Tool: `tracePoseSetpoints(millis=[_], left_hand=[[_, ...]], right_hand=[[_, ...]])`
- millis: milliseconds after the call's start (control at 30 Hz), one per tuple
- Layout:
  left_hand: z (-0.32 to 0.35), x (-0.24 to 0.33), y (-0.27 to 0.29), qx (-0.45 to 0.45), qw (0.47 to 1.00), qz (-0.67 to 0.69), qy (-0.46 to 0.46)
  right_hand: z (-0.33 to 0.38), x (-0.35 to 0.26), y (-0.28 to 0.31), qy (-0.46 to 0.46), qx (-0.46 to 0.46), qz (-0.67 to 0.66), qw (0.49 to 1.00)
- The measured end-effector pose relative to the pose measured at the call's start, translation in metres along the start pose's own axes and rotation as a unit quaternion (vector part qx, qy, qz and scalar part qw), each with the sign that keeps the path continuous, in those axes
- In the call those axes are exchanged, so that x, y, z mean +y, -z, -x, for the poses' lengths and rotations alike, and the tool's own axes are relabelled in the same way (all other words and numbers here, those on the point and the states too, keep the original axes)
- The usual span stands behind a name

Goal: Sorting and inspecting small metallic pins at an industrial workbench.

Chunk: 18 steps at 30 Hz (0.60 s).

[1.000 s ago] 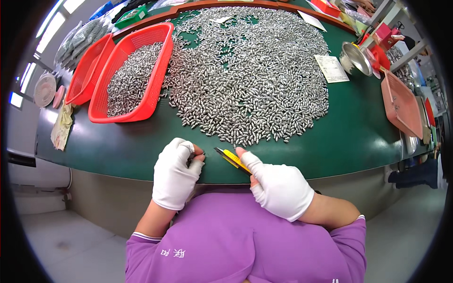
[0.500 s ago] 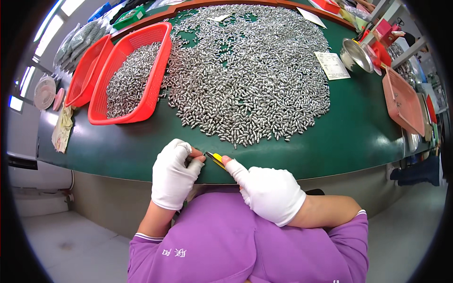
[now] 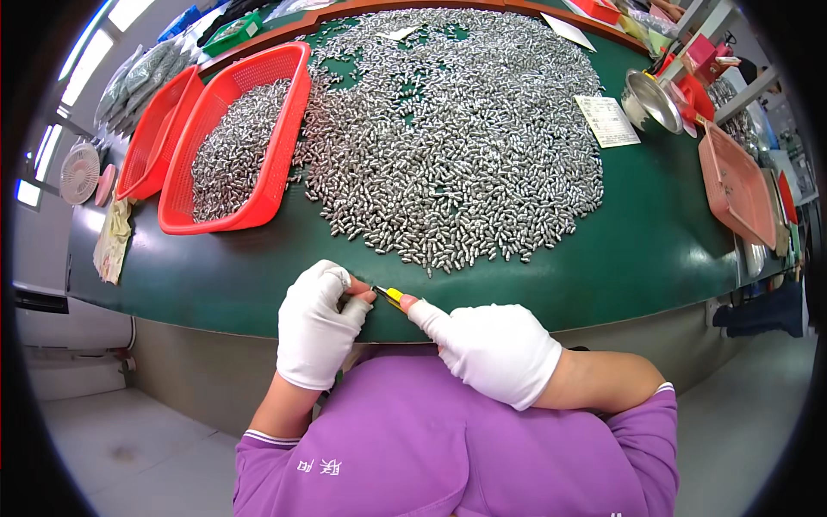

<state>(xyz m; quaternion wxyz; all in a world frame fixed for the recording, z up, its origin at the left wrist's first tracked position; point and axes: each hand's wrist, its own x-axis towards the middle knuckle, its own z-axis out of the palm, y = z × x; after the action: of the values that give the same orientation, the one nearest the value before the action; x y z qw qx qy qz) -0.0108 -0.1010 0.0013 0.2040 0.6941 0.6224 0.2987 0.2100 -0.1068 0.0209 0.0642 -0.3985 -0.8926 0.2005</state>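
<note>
Here, left hand (image 3: 319, 327): pinched at fingertips, contents unclear | right hand (image 3: 500, 349): yellow knife (image 3: 394, 295) gripped near tip, apparently for control

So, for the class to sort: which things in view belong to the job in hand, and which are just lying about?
Seem to belong to the job:
yellow cutter, in the right hand
left hand, fingertips pinched near the blade
small metal pieces
red basket holding similar pieces

Apparently just lying about:
white fan
metal bowl
pale pink basket
cloth
</note>
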Motion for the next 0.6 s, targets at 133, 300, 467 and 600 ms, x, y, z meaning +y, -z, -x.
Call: tracePoseSetpoints(millis=[133, 300, 467, 600], left_hand=[[-0.002, 0.001, 0.001, -0.003, 1.000, 0.006, -0.007], [-0.010, 0.004, 0.004, -0.013, 0.999, 0.029, 0.005], [-0.033, 0.001, 0.023, -0.024, 0.925, 0.367, 0.099], [-0.070, 0.005, 0.025, -0.046, 0.882, 0.464, 0.073]], right_hand=[[-0.003, -0.004, 0.008, -0.012, -0.049, -0.016, 0.999], [0.009, 0.014, 0.018, -0.031, 0.146, -0.047, 0.988], [0.033, 0.103, 0.059, -0.326, 0.354, 0.223, 0.848], [0.064, 0.172, 0.065, -0.485, 0.217, 0.297, 0.793]])
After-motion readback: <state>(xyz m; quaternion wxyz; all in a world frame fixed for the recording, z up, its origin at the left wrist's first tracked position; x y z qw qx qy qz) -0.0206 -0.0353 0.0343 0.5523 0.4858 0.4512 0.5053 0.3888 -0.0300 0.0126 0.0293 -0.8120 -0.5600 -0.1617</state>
